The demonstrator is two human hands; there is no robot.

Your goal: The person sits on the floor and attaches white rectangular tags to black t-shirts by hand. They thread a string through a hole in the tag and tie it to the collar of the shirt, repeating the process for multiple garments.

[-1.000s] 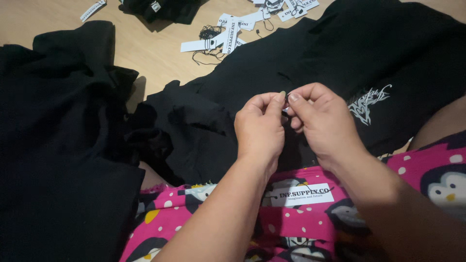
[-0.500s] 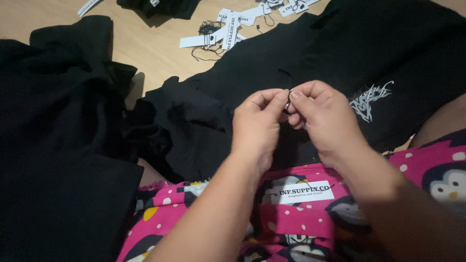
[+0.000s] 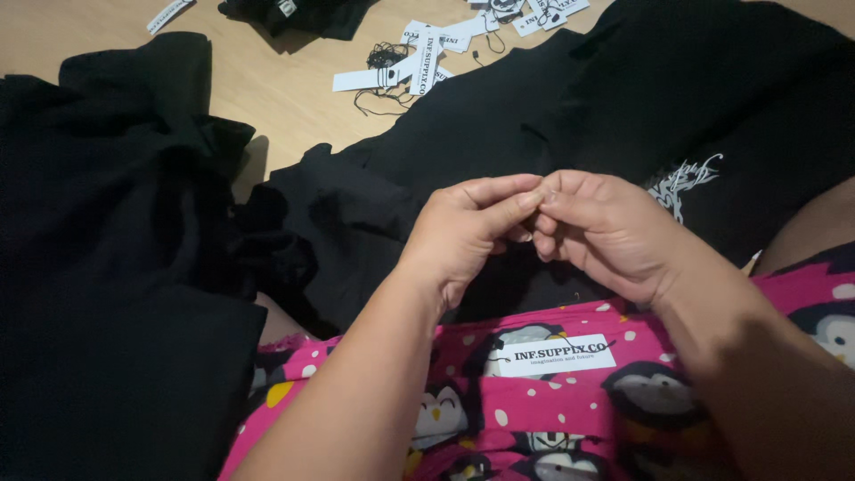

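My left hand point(image 3: 463, 236) and my right hand point(image 3: 606, 232) meet fingertip to fingertip over a black garment point(image 3: 499, 116) spread on the floor in front of me. Both pinch at the same spot, and whatever is between the fingers is too small to see. The garment carries a white printed design point(image 3: 686, 178) just right of my right hand. Below my hands, a white rectangular label point(image 3: 557, 354) lies on pink cloth with a penguin pattern point(image 3: 499, 419) over my lap.
A pile of black clothes point(image 3: 107, 267) fills the left side. Several white paper tags with black strings point(image 3: 401, 67) lie scattered on the wooden floor point(image 3: 267, 89) at the top. Another dark garment point(image 3: 303, 13) sits at the top edge.
My hands stay pinched together at the same spot over the black garment, with only small finger movements. The view has shifted slightly.
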